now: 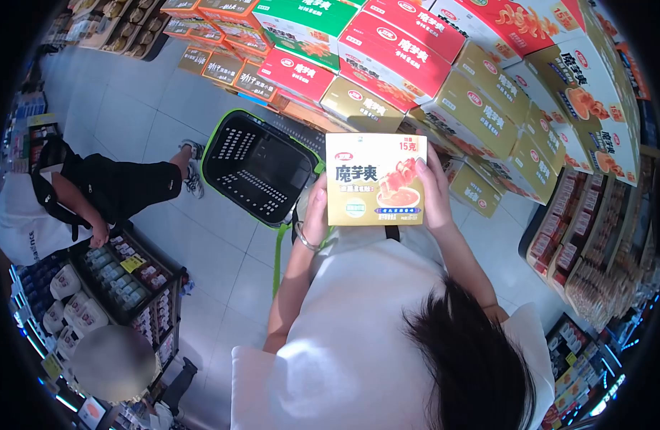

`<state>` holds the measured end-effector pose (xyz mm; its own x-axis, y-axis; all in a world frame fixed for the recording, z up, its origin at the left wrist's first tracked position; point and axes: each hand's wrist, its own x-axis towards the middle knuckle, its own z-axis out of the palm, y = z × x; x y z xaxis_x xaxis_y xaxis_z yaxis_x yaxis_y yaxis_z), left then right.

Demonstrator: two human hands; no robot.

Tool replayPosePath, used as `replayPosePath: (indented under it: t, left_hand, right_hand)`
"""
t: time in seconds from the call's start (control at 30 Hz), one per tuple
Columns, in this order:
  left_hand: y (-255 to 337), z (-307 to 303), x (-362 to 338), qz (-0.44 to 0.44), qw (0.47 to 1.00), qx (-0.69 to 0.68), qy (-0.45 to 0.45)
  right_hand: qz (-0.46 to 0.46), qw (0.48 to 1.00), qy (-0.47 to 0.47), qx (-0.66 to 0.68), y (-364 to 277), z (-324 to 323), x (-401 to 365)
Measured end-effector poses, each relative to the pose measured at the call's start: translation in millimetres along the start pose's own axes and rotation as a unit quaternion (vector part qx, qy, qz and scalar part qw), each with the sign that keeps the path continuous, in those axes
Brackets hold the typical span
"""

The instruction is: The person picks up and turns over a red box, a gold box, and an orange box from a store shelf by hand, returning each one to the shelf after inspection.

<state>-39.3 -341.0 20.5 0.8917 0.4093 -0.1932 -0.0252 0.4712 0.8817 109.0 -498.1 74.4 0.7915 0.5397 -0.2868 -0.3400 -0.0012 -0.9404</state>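
Between my two hands, in front of my body, is a white and gold snack box [375, 179] with red and black print and a picture of food in a bowl. My left hand [316, 209] presses against its left side, a bangle on the wrist. Against the right side, my right hand [435, 188] is closed with its fingers along the edge. The box's front faces up toward me. Just left of the box, a black shopping basket [262, 168] with a green rim appears to have nothing in it.
Stacked snack cartons in green [306, 27], red [398, 54] and gold [480, 104] rise ahead and to the right. A packed shelf [573, 244] stands at right. At left, a person in black shorts [129, 168] is near a display stand [122, 276]; another person is at lower left.
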Motion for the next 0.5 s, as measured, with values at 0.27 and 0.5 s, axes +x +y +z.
replayPosePath:
  t: [0.27,0.5]
  left_hand:
    - [-18,-20,-11,-0.079,0.994,-0.07,0.021]
    - [-28,-24,-5,-0.147,0.972,-0.168,0.081]
  right_hand:
    - [0.179,0.974,-0.06,0.126,-23,9,-4]
    - [0.295,0.919,-0.065,0.254,-3,0,-3]
